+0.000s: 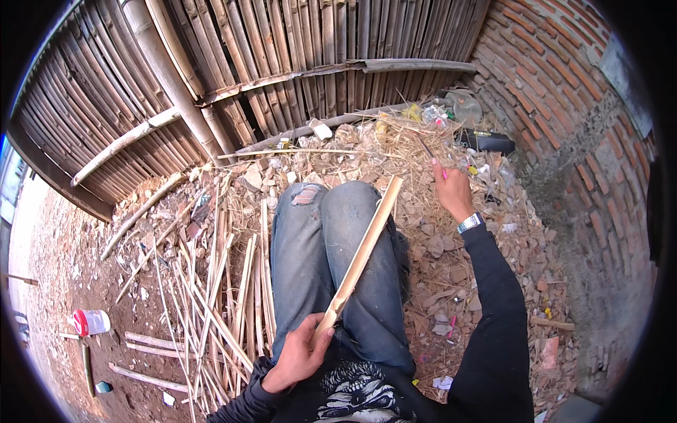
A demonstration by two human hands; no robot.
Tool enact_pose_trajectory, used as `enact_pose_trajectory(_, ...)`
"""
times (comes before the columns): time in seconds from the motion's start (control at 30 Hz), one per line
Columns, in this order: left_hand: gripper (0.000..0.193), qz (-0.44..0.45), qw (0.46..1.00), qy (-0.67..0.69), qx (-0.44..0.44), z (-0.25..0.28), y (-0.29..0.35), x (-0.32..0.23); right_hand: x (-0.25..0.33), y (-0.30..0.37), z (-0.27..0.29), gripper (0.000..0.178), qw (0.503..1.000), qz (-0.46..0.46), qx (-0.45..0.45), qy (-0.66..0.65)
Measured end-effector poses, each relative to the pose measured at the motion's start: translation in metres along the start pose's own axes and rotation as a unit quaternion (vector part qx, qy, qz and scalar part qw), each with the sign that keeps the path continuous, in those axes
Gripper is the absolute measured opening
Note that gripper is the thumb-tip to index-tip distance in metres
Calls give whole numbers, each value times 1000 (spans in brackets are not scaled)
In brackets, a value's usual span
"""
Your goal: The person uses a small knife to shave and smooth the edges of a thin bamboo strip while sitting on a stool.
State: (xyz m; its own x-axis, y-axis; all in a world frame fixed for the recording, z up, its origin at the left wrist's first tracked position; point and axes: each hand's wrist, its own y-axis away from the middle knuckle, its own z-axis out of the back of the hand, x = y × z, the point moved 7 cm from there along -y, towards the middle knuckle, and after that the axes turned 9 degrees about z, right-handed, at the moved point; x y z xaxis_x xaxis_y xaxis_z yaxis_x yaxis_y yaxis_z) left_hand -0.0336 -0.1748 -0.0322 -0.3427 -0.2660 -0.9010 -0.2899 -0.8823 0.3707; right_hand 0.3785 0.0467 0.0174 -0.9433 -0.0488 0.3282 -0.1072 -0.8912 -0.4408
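Bamboo strip (363, 250), right? Where's it sit, & what's it like?

Yep. Slants up over the R thigh, far end near the R knee. Pale, long, straight-edged, slightly troughed along its length, w/ a rough darker patch near the low end. Can't tell if it touches the jeans (300, 247).

Fingers?

L hand (303, 354) grasps the low end, thumb on one side, fingers on the other. R hand (453, 192) is well apart from the strip, fingers curled round a thin dark tool (427, 147) w/ a bit of pink at the grip; tip detail's too small to tell.

Other textures?

Jeans: faded blue denim, frayed tear at the L knee. Metal watch (470, 223) on the R wrist, black sleeves. Loose pile of split bamboo (211, 303) L of the legs, thin & straight, criss-crossed.

Ground & surroundings?

Rough dirt ground (430, 247) w/ broken rubble, dry straw & litter. Red-&-white tub (92, 323) on its side, far L. Slatted bamboo wall (310, 35) ahead, w/ round poles; brick wall (557, 84) to the R, rough mortar, patchy grey lower down.
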Motion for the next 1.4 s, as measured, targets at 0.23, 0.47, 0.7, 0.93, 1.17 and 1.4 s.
enact_pose_trajectory(0.23, 31, 95, 922, 328, 184, -3, -34, -34, 108, 35, 25, 66, 979, 61, 28, -191)
enact_pose_trajectory(0.47, 34, 102, 900, 366, 213, -20, -83, -63, 181, 94, 17, 65, 959, 141, 192, -151)
enact_pose_trajectory(0.7, 36, 99, 907, 364, 187, -21, -77, -59, 174, 83, 14, 64, 973, 172, 108, -109)
enact_pose_trajectory(0.93, 35, 111, 906, 345, 219, -12, -30, -35, 55, -1, 3, 66, 992, -10, 123, 6)
enact_pose_trajectory(1.17, 38, 139, 874, 387, 258, -5, -15, -6, 22, -6, 6, 60, 983, -23, -52, -176)
enact_pose_trajectory(1.4, 37, 161, 860, 408, 261, 2, -34, -20, 96, 26, 6, 50, 958, 6, 79, -275)
